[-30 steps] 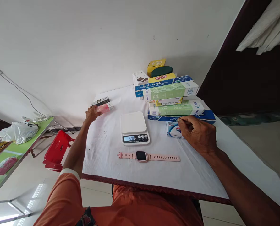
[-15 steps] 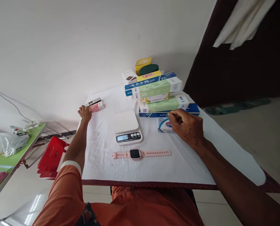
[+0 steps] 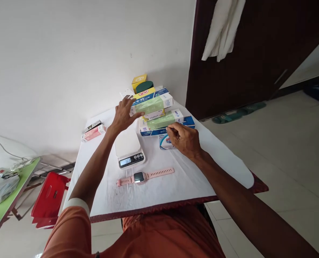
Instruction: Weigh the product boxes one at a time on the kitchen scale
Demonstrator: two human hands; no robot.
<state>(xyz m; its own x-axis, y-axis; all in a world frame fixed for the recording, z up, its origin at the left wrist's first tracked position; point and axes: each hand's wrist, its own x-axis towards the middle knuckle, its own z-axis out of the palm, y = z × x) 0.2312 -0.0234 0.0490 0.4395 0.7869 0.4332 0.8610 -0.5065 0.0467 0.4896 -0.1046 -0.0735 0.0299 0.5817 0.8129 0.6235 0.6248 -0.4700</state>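
My left hand [image 3: 124, 114] is open, thumb and fingers apart, at the left end of a long pale green box [image 3: 152, 104] high in a pile of cartons. Whether it touches the box, I cannot tell. Loosely curled, my right hand [image 3: 184, 139] covers the right part of a white and blue box [image 3: 164, 142], with nothing visible between its fingertips. Behind it lie a second green box [image 3: 162, 121] and a blue box [image 3: 189, 122]. A small yellow and white box [image 3: 154, 115] is between the green ones. The white kitchen scale [image 3: 128, 145] reads about 363, its platform bare.
A pink-strapped smartwatch [image 3: 139, 177] lies in front of the scale. At the table's left are a pink and white box [image 3: 94, 133] and a black and white box [image 3: 92, 126]. A yellow box [image 3: 139, 81] and a dark green lid [image 3: 144, 86] stand by the wall. A red chair [image 3: 50, 195] is left.
My left hand has come away from the two small boxes on the left and moved right to the carton pile. The camera view has turned right. My right hand stays by the white and blue box.
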